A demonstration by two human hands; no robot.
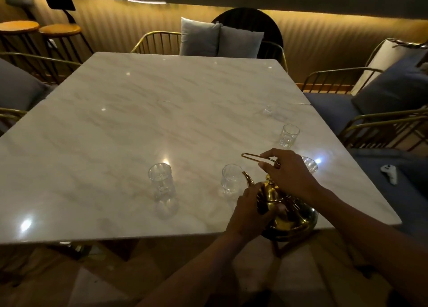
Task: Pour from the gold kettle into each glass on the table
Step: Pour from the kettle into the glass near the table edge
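Note:
The gold kettle [290, 216] hangs over the near right edge of the marble table [143, 126], spout pointing at a clear glass [230, 179]. My right hand [289, 174] grips its thin wire handle from above. My left hand [250, 209] presses against the kettle's left side, below the lid. A taller clear glass [161, 182] stands left of them. Another glass [289, 135] stands further back on the right. A third small glass [309, 164] peeks out behind my right hand. A faint glass [268, 109] sits further back still.
Gold wire chairs with grey cushions [220, 40] ring the table. A blue sofa seat [393, 174] at the right holds a white controller [390, 172]. Two round stools [39, 28] stand at the back left.

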